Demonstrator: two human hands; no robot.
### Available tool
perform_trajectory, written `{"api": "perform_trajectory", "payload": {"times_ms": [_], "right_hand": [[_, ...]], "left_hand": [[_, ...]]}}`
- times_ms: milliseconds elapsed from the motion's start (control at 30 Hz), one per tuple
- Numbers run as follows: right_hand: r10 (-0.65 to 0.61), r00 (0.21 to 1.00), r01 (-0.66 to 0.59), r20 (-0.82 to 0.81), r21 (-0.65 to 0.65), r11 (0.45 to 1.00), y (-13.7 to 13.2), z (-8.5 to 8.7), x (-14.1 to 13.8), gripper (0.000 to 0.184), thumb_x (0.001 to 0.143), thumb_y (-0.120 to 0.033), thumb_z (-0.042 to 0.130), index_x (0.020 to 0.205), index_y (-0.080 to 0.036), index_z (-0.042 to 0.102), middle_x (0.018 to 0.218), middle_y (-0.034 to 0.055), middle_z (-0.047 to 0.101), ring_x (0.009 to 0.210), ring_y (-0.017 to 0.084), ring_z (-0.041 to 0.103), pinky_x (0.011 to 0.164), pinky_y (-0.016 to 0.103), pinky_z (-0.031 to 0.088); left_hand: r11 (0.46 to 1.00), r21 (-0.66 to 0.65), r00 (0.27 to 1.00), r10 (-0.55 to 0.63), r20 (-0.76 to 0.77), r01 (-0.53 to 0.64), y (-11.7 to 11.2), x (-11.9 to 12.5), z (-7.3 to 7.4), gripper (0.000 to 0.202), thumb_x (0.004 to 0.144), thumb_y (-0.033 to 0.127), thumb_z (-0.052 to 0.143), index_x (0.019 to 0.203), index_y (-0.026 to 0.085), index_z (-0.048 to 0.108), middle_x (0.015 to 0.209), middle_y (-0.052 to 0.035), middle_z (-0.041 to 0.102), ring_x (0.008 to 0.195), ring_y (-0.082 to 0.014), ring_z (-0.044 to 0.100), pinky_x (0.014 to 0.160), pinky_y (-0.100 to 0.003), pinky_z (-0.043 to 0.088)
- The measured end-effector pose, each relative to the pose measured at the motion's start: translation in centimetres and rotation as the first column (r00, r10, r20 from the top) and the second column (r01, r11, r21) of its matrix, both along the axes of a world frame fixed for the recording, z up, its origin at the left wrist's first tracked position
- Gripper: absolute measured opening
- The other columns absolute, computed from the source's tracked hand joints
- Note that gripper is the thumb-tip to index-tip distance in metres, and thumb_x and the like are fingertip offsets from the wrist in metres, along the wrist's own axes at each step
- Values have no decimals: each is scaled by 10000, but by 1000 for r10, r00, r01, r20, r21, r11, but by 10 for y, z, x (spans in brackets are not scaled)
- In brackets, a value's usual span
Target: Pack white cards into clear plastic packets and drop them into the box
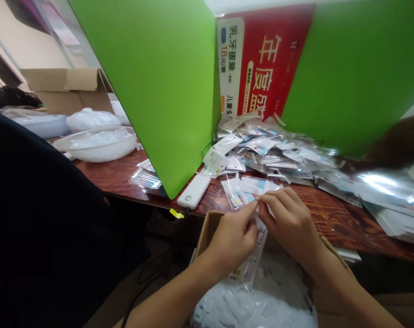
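My left hand [234, 234] and my right hand [288, 221] meet at the table's front edge, both closed in a pinch at the top of a clear plastic packet [258, 246]. The packet hangs down between them and shows a printed label with a small yellow patch. Below it stands an open cardboard box [212, 223], filled with many whitish plastic packets [258, 300]. Just beyond my fingertips a few flat packets [232, 190] lie on the table, in front of a large heap of similar packets [261, 148]. My fingertips hide the packet's upper edge.
Green panels [159, 82] stand upright behind and left of the heap, beside a red printed sheet [278, 50]. A white power bank [194, 191] lies by the edge. Stacked packets [394, 209] are at right, near another person's blurred arm [398, 141]. A bowl [100, 148] stands left.
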State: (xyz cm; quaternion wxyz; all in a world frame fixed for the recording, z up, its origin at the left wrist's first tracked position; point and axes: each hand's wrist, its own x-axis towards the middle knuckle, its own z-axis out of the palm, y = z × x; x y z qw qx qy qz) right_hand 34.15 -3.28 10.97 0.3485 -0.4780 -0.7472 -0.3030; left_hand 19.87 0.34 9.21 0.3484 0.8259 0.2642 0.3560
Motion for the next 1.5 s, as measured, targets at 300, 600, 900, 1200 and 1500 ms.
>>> {"api": "perform_trajectory", "payload": {"times_ms": [300, 600, 900, 1200, 1500], "right_hand": [[-266, 562, 399, -783, -25, 916, -12, 10, 51, 197, 857, -322, 557, 825, -157, 659, 719, 37, 659, 631, 182, 590, 583, 293, 454], [-57, 994, 58, -94, 8, 998, -8, 10, -2, 158, 893, -120, 537, 994, -138, 657, 907, 85, 689, 855, 210, 608, 795, 355, 498], [-74, 997, 75, -26, 57, 996, 5, -2, -18, 142, 873, -71, 519, 891, -120, 650, 789, 86, 669, 758, 197, 575, 747, 341, 486], [-67, 296, 172, -953, -16, 985, 1, 8, 51, 111, 702, -282, 617, 729, -175, 629, 642, -13, 569, 569, 131, 503, 531, 255, 407], [-148, 595, -418, -790, -462, 782, -40, 32, 31, 129, 818, -317, 607, 792, -207, 670, 756, 23, 638, 700, 156, 585, 610, 242, 479]], "left_hand": [[996, -38, 994, 86, 73, -83, 10, 3, -1, 483, 783, 109, 461, 1248, 149, 586, 866, -46, 714, 653, -138, 606, 652, -237, 495], [994, -69, 996, 85, 35, -82, 11, 2, 5, 541, 784, 92, 456, 1314, 162, 540, 576, 56, 558, 451, -85, 438, 483, -178, 359], [994, 60, 995, 86, 57, -89, 8, -6, -5, 496, 824, 117, 423, 1303, 160, 544, 911, -78, 729, 723, -192, 666, 653, -258, 487], [971, -227, 971, 127, 202, -80, 8, -5, 2, 443, 833, 200, 504, 1272, 181, 562, 699, -10, 658, 561, -134, 564, 578, -228, 458], [877, -479, 643, 384, 662, -31, 26, -4, 1, 315, 861, 390, 577, 1127, 222, 562, 946, -50, 673, 806, -173, 627, 648, -230, 489]]}}
